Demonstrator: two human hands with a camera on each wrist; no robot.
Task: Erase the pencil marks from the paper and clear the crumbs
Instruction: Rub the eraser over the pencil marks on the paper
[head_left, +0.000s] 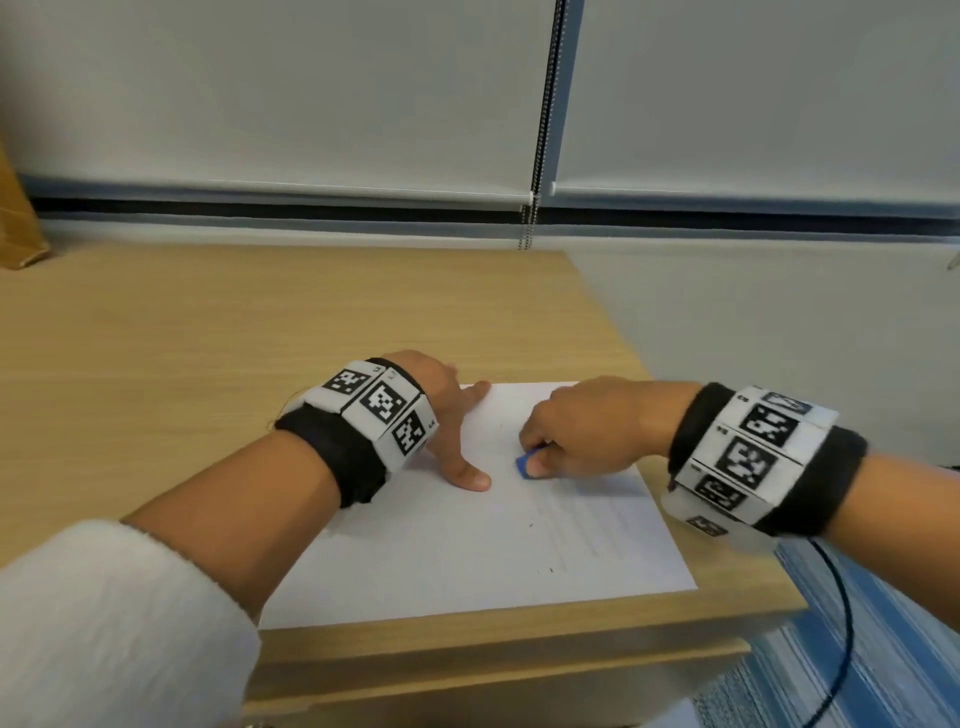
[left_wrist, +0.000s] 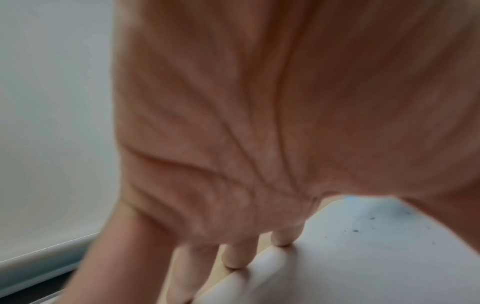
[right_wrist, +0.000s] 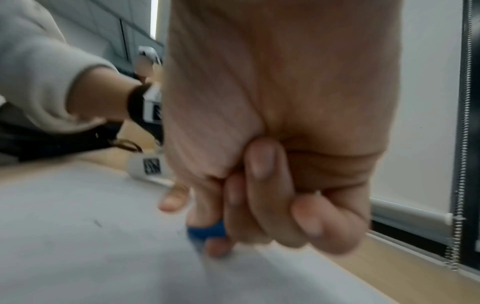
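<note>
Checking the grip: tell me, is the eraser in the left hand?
No, the right hand pinches the blue eraser on the paper.

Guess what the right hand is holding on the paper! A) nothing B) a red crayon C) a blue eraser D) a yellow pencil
C: the right hand pinches a small blue eraser against the paper, while the left hand rests spread on the sheet.
</note>
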